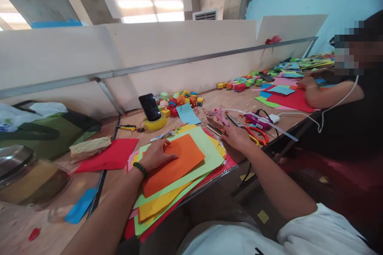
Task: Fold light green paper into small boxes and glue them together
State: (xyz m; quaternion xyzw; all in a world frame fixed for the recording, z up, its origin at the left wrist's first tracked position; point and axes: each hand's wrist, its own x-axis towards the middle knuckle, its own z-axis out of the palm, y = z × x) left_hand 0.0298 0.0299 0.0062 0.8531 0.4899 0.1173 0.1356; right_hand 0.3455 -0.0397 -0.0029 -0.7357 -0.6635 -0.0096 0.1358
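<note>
My left hand (158, 153), with a dark bead bracelet at the wrist, lies flat on an orange paper sheet (176, 163) that tops a stack of coloured paper (167, 199). Light green and yellow sheets lie under the orange one. My right hand (236, 137) rests palm down at the right edge of the stack, fingers spread. It lies close to red-handled scissors (254, 133) and holds nothing.
A phone (149, 106) stands in a yellow holder behind the stack, beside small paper cubes (179, 99) and a blue sheet (187, 113). A red sheet (109, 155) lies left. A glue gun (257, 120) and cable lie right. A co-worker's hand (308, 83) presses paper further right.
</note>
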